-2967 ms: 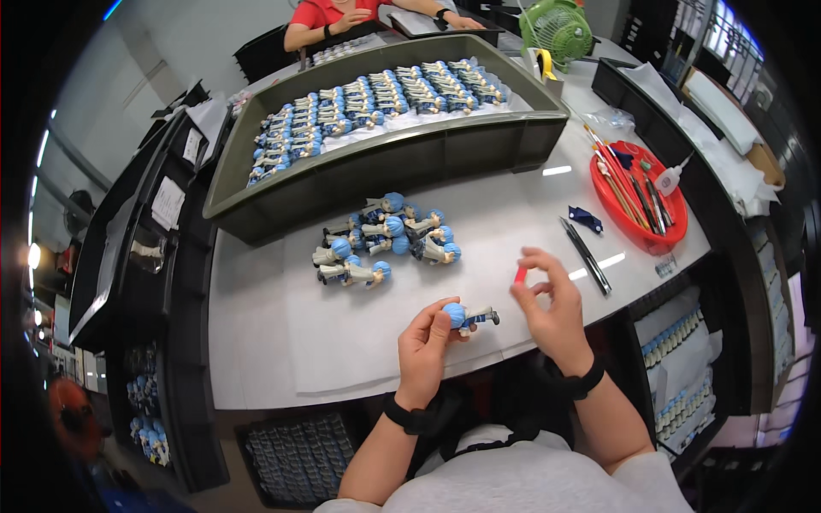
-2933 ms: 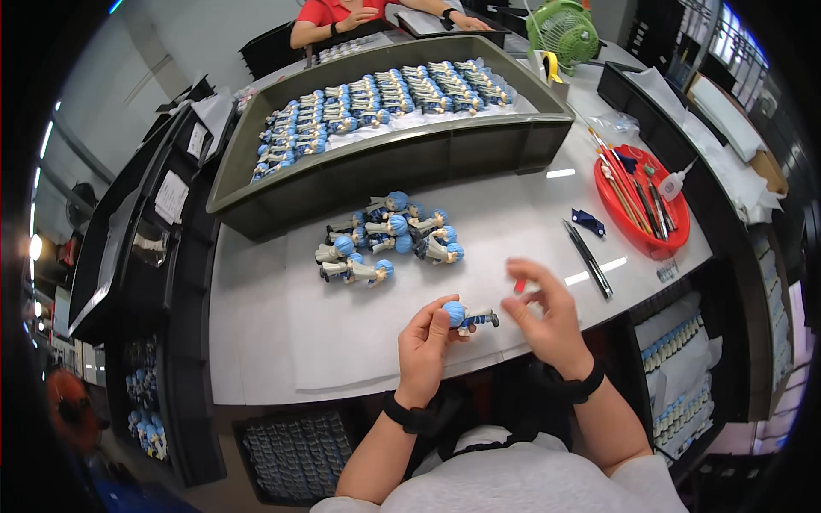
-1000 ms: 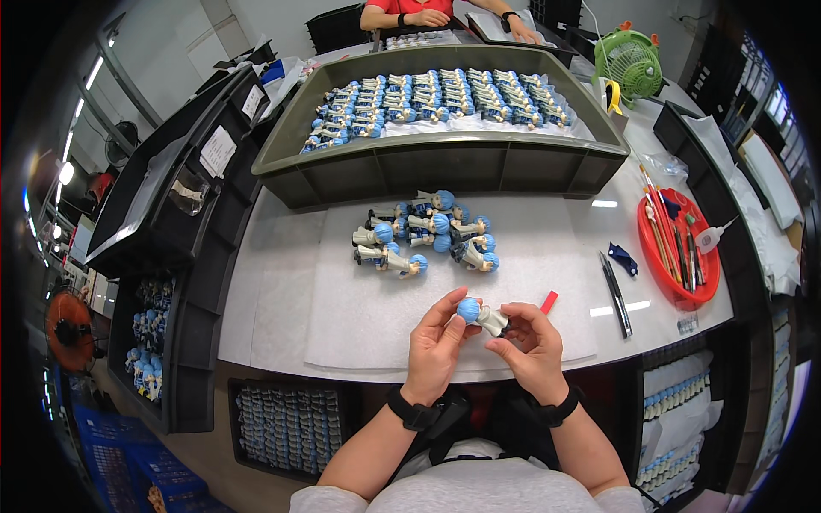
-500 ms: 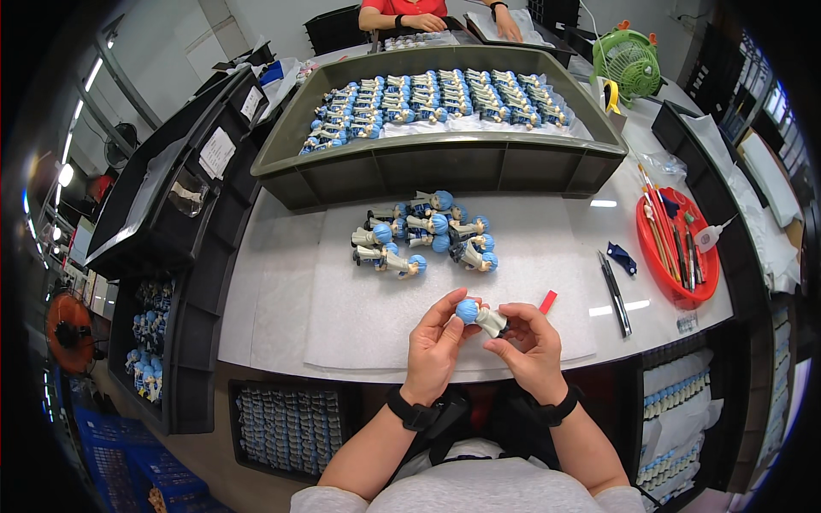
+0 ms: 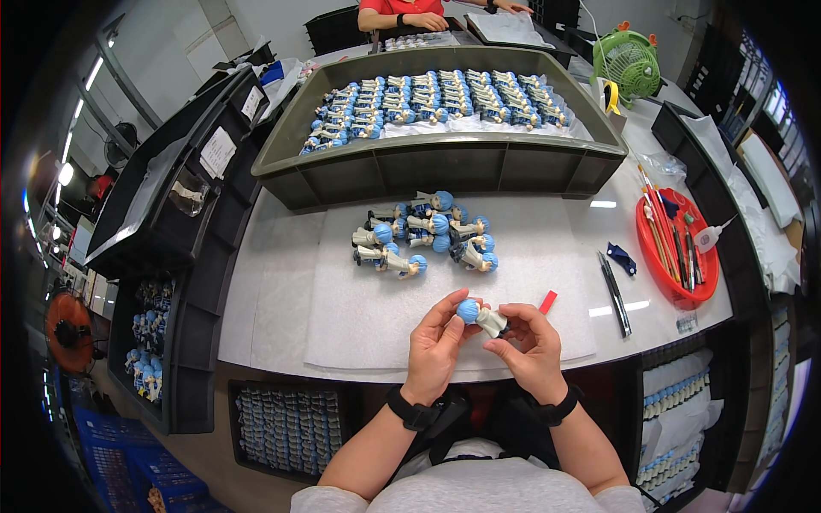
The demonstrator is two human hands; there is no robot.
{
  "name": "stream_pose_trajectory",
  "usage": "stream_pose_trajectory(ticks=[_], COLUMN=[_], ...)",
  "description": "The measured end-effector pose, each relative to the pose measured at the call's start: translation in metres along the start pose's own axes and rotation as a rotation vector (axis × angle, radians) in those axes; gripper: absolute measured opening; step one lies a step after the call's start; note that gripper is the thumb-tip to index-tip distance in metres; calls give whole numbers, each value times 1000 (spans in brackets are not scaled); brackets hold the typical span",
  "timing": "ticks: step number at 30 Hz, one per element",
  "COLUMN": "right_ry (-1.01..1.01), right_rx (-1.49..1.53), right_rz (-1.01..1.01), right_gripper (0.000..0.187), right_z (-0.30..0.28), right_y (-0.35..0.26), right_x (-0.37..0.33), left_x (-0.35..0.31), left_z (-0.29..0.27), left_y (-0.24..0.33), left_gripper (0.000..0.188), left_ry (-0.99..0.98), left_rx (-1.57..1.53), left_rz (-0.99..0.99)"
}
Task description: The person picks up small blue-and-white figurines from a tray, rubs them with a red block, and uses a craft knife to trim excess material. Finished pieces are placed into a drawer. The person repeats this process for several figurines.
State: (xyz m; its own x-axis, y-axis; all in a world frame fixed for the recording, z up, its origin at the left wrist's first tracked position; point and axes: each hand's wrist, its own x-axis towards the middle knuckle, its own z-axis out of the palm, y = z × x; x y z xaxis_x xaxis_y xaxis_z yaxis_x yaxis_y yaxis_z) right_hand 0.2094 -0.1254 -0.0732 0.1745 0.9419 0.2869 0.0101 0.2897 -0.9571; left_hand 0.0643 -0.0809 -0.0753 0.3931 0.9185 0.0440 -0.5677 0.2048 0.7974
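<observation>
Between my two hands, over the near part of the white foam sheet (image 5: 342, 333), lies a small blue-haired figurine (image 5: 488, 321) in a pale coat. My left hand (image 5: 436, 346) grips it at the head end, thumb and fingers around the blue hair. My right hand (image 5: 532, 346) pinches the dark feet end. Part of the figurine's front is hidden by my fingers. Beyond my hands, a loose group of similar figurines (image 5: 440, 224) lies on the sheet. A red strip (image 5: 548, 302) rests just past my right fingers.
A large grey-green crate (image 5: 445, 167) with rows of figurines stands at the back. To the right are tweezers (image 5: 614, 295), a dark blue scrap (image 5: 623, 258) and a red basket (image 5: 717, 286) of brushes. Black crates (image 5: 192, 342) flank the left. A co-worker's hand (image 5: 423, 21) shows across the table.
My hands and the figurine stay almost still. Across the table, the co-worker's hand on the right has moved up and back.
</observation>
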Motion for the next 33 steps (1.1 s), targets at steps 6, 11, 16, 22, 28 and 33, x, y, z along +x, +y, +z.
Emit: stream_pose_trajectory(ticks=[6,11,16,22,28,33], right_ry=[5,10,11,10,6,7], right_rx=[-11,-9,-18,-2,3,11], right_rz=[0,4,2,13,12,28], right_gripper=[44,44,44,44,44,44], right_z=[0,0,0,0,0,-1], right_y=[0,1,-1,-1,0,1], right_x=[0,0,0,-1,-1,-1], left_x=[0,0,0,0,0,0], left_z=[0,0,0,0,1,0], left_y=[0,1,1,0,0,0], left_gripper=[35,36,36,37,36,36], left_ry=[2,16,13,12,10,6], left_rx=[0,22,26,13,9,4], left_rz=[-5,-20,-28,-17,-14,-13])
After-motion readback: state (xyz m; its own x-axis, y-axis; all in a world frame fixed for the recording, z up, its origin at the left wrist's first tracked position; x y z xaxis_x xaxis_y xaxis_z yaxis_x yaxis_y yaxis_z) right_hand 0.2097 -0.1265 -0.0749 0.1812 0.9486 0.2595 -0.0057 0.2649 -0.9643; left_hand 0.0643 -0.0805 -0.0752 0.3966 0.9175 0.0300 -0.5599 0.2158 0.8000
